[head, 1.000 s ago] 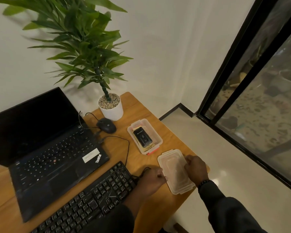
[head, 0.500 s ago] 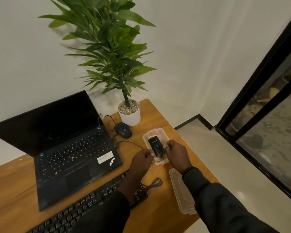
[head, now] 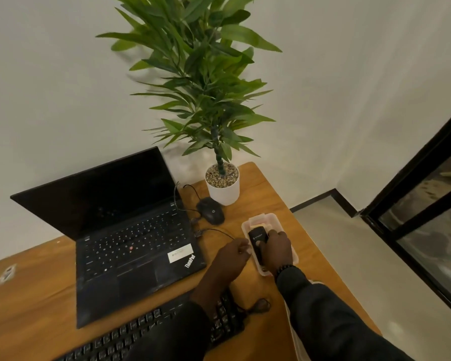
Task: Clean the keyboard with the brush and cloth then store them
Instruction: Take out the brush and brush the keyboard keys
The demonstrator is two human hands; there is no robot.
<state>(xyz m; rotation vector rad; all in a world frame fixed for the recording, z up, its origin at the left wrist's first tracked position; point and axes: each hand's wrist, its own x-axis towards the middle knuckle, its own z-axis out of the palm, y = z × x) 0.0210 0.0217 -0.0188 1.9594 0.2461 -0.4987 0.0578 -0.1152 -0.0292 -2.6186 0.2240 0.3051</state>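
Head view: both hands have left the lid and moved up to the open plastic box (head: 287, 224) since a second ago, so tool retrieval looks begun. Right hand (head: 276, 250) curls round a black brush-like item (head: 257, 237) in the box. Left hand (head: 235, 254) loosely curled at the box edge; grip unclear. Keyboard (head: 146, 332) untouched, under the forearms.

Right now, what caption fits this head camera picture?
Right hand grips small black brush case in clear plastic box; left hand beside it.
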